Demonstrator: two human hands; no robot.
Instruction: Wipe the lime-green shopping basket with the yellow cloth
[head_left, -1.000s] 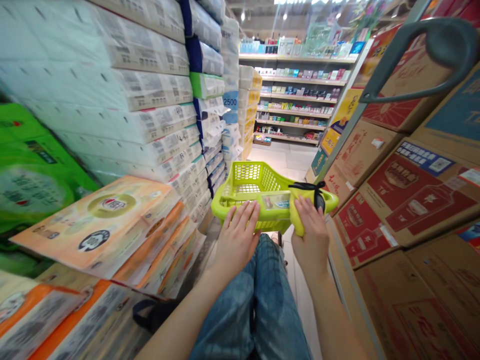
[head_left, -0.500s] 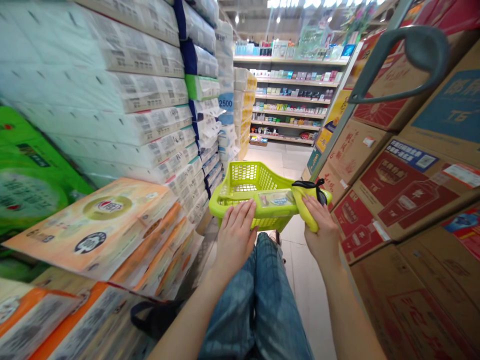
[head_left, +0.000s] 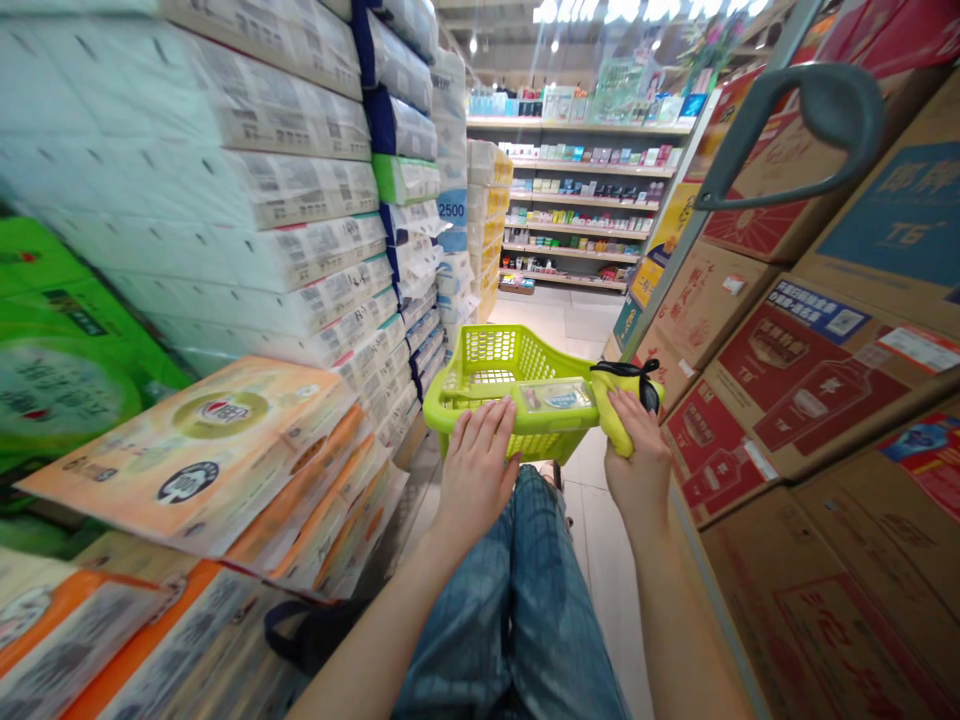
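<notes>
Right hand [head_left: 636, 438] has slid outward along near rim, soft yellow cloth piece [head_left: 615, 428] with black trim going with it. More of clear rectangular label panel [head_left: 555, 396] showing now! Right grip looks closed, fingers curled over cloth. Left hand [head_left: 478, 458]: fingers together, laid over near rim; underside hidden, can't tell how tightly closed. Lime-green perforated plastic basket [head_left: 555, 422] just beyond blue denim trouser legs [head_left: 551, 590]. Upshot: hands spaced wider, basket steadied both sides, by look of it.
</notes>
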